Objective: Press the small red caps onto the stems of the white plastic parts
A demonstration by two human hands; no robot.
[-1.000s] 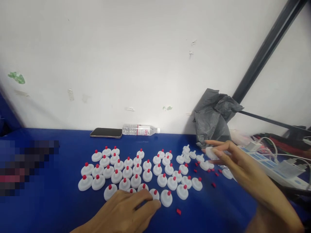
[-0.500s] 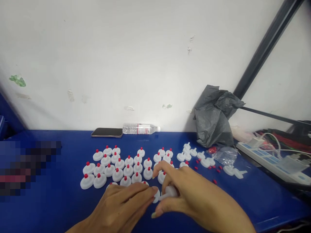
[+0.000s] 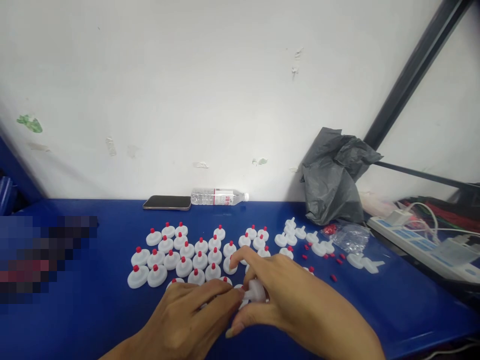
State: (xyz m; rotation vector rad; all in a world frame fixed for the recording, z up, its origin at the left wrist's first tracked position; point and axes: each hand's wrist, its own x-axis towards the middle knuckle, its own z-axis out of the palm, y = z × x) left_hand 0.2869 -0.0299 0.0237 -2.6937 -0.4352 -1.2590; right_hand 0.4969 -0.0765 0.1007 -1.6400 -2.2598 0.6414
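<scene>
My right hand (image 3: 277, 290) is curled around a white plastic nozzle cap (image 3: 257, 291), its spout lying sideways and pointing left. At the tip of that spout, the fingers of my left hand (image 3: 198, 312) are pressed together; whatever they pinch is hidden. Beyond both hands stand many white nozzle caps (image 3: 156, 275) with red tips on their spouts, set upright in loose rows. Further right lie bare white nozzle caps (image 3: 318, 248) without red tips, several of them on their sides. Small loose red tips (image 3: 333, 278) are scattered near my right wrist.
Against the wall lie a phone (image 3: 167, 202) and a clear bottle (image 3: 219, 197) on the blue table (image 3: 93, 320). A grey plastic bag (image 3: 333, 175) slumps at the back right. Before it is a clear bag (image 3: 350, 237) beside red tips. A power strip (image 3: 423, 245) with cables borders the right edge.
My right hand has brought the nozzle cap slightly left and up, so its spout now meets my left fingertips. The view has shifted a little.
</scene>
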